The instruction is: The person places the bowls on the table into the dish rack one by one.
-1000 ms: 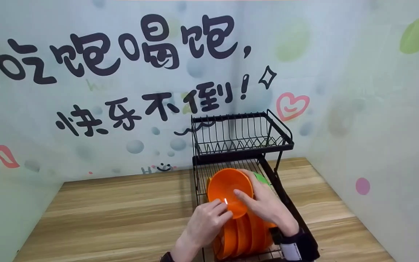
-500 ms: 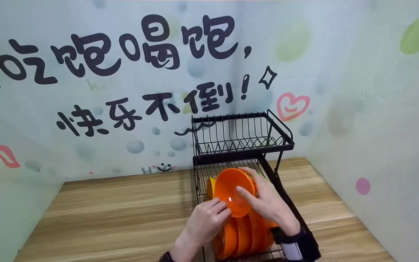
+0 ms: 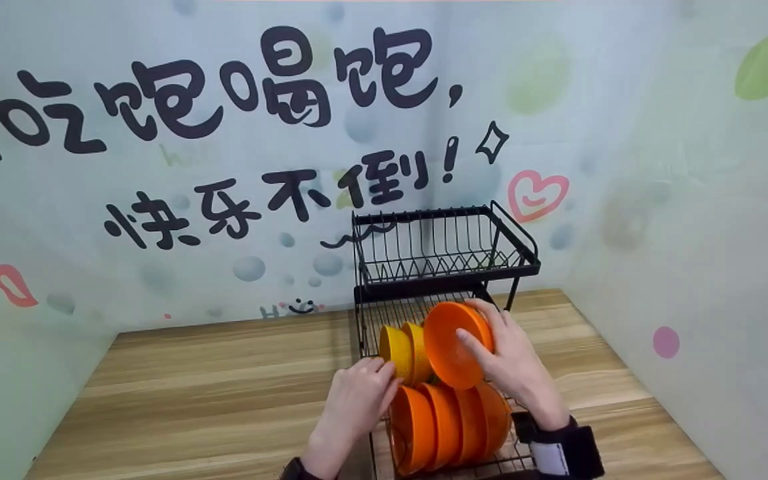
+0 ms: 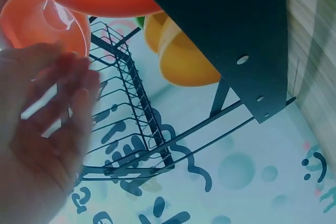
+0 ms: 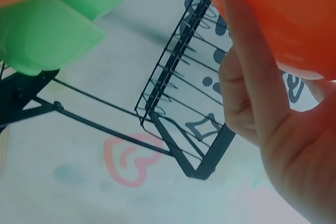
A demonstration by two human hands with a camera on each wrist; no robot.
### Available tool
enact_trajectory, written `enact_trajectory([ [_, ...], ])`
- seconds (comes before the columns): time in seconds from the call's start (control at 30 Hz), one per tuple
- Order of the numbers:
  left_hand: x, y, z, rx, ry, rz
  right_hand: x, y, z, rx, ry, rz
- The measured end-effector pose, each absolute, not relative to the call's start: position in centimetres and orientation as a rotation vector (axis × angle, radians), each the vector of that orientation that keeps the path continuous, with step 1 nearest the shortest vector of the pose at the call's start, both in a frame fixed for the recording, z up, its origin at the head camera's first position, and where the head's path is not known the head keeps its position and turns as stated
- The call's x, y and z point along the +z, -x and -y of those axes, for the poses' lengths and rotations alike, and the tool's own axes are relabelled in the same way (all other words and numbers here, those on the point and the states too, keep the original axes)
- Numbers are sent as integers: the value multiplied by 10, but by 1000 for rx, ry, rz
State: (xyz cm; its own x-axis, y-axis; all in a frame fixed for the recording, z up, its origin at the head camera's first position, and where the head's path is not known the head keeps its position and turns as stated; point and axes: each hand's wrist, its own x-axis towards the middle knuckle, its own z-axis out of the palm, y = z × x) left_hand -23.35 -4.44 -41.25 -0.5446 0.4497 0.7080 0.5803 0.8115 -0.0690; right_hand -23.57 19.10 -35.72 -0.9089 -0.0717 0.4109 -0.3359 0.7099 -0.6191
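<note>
My right hand [image 3: 524, 367] holds an orange bowl [image 3: 443, 347], thumb on its inner face and fingers behind. The bowl is tilted on its side, its opening to the left, above the rack's lower tier. Beside the rack's left edge is my left hand [image 3: 357, 400], apart from that bowl, its fingers loosely bent near two yellow bowls [image 3: 394, 350]. In the left wrist view, the left hand [image 4: 52, 114] looks blurred and holds nothing. A row of several orange bowls [image 3: 447, 423] stands on edge in the lower tier, nearest me.
The black two-tier dish rack [image 3: 451, 285] stands on a wood-grain table [image 3: 224, 393], its raised upper tier at the back. Green bowls [image 5: 47, 32] show in the right wrist view. Printed wall sheets [image 3: 257, 167] enclose the table at the back and sides.
The orange bowl has moved right with my right hand, uncovering the yellow bowls. My left hand has left the bowl's rim and shifted slightly left.
</note>
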Motion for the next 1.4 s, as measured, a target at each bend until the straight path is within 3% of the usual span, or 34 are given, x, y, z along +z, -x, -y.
enact_trajectory([
  [0.4,-426,230,53,-156,394,2613,-353,232,-196,828,-159,2621],
  [1.4,-423,230,54,-242,311,2814,-360,227,-219,600,114,3024],
])
